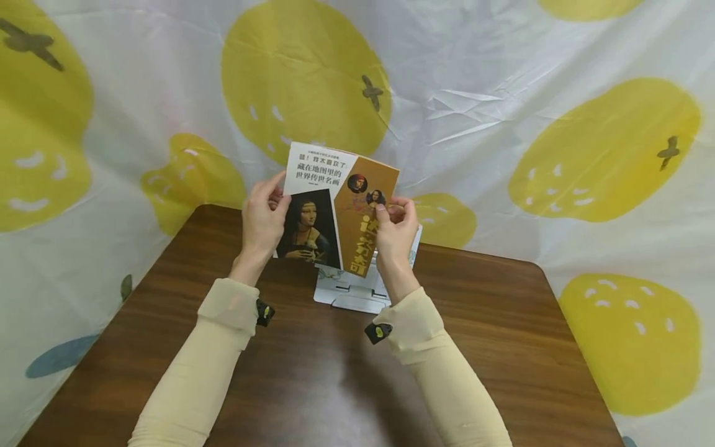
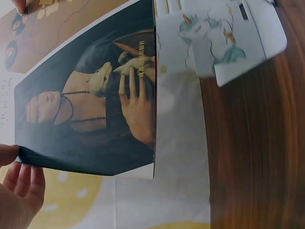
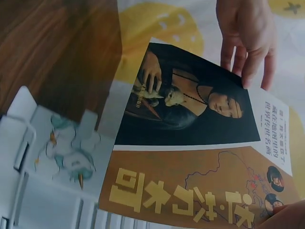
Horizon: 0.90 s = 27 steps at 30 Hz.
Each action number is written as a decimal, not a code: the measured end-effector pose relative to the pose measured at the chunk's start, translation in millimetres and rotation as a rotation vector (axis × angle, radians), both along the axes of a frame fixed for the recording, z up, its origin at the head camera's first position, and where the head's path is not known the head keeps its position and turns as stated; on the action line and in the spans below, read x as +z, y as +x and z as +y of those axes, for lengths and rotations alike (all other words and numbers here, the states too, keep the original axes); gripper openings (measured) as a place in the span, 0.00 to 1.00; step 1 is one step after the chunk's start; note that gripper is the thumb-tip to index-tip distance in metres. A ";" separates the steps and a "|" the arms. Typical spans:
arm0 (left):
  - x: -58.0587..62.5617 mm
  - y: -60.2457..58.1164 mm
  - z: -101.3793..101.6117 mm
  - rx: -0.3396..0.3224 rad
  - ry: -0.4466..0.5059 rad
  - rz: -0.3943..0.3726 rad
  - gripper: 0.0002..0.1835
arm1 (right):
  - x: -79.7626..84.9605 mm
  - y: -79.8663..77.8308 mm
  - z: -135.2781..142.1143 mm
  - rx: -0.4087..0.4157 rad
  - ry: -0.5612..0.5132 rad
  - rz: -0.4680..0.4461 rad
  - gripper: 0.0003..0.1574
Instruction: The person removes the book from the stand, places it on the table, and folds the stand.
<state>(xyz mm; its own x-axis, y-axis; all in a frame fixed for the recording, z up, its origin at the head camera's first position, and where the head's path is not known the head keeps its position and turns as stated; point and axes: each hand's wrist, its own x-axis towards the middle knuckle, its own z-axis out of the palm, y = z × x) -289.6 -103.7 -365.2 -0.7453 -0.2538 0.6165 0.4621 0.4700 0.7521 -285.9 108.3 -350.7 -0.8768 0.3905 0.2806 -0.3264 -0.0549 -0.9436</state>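
A thin book (image 1: 313, 205) is held up between both hands, its cover showing a dark portrait of a woman with a small animal beside an orange panel with gold lettering. My left hand (image 1: 265, 214) pinches its left edge, thumb on the front and fingers behind. On the right edge my right hand (image 1: 397, 231) grips the same way, thumb over the orange part. Just behind and below the book stands a white bookstand (image 1: 352, 292) with a unicorn drawing (image 2: 209, 40), partly hidden by the book. In the right wrist view the book's lower edge overlaps the bookstand (image 3: 62, 148).
The bookstand rests on a brown wooden table (image 1: 480, 347) with rounded far corners. Behind the table hangs a white curtain (image 1: 447, 49) printed with large yellow fruit. A small black tag (image 1: 378, 333) sits at the right cuff, another black tag (image 1: 265, 312) at the left.
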 end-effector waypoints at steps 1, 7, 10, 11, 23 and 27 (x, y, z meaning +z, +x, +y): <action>-0.3 2.5 -4.4 0.012 0.001 -0.002 0.22 | -1.0 1.0 -4.0 0.009 -0.006 -0.005 0.11; -9.0 13.5 -30.4 0.068 -0.027 -0.043 0.22 | -9.5 6.7 -27.2 0.072 -0.046 -0.046 0.11; -16.3 18.2 -42.4 0.098 -0.049 -0.087 0.23 | -15.9 8.9 -38.7 0.109 -0.058 -0.065 0.11; -18.7 19.9 -46.4 0.109 -0.052 -0.102 0.23 | -17.8 9.7 -42.7 0.121 -0.057 -0.070 0.11; -44.7 29.3 -81.6 0.170 -0.113 -0.236 0.24 | -43.6 12.1 -78.5 0.196 -0.010 -0.183 0.11; -55.8 30.7 -91.0 0.172 -0.137 -0.296 0.24 | -53.7 13.0 -87.4 0.214 -0.005 -0.239 0.11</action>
<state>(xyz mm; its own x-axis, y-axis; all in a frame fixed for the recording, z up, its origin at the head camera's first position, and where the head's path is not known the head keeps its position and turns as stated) -258.9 -194.7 -421.0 -0.8501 -0.3210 0.4176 0.1393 0.6276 0.7660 -272.9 20.9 -404.4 -0.9800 0.1913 0.0553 -0.0760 -0.1028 -0.9918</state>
